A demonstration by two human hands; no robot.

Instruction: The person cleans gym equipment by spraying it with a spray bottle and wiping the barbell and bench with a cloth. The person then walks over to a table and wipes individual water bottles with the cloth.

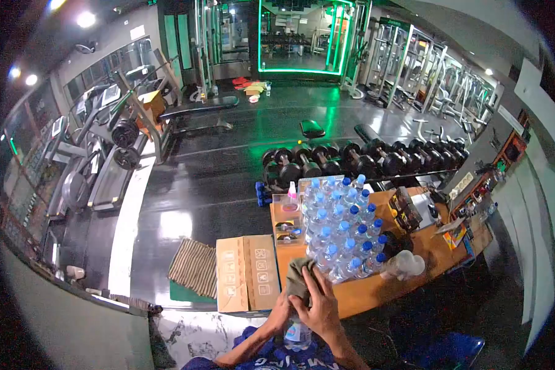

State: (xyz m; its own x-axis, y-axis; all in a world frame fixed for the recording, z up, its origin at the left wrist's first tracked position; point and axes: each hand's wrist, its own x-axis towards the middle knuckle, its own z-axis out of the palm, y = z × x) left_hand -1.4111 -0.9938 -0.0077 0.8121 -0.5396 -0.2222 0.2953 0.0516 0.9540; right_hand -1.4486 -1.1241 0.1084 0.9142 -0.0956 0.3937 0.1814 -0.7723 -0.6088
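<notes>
A grey-green cloth (298, 279) is bunched between my hands, in front of the bottles on the table. My right hand (319, 303) presses on the cloth with its fingers bent over it. Lower on the left, my left hand (280, 313) is closed about the upper part of a clear water bottle (296, 335); its fingers are mostly hidden. The bottle's labelled body shows between my wrists, close to my blue shirt. Just beyond the cloth stand several clear bottles (345, 231) with blue caps, packed upright in rows.
A cardboard box (246, 271) and a striped cloth (194, 266) lie left of the wooden table (367, 295). Clear plastic cups (406, 265) and a spray bottle (291, 192) flank the bottles. Dumbbells (357, 159) on a rack stand behind. A blue chair (447, 350) is at lower right.
</notes>
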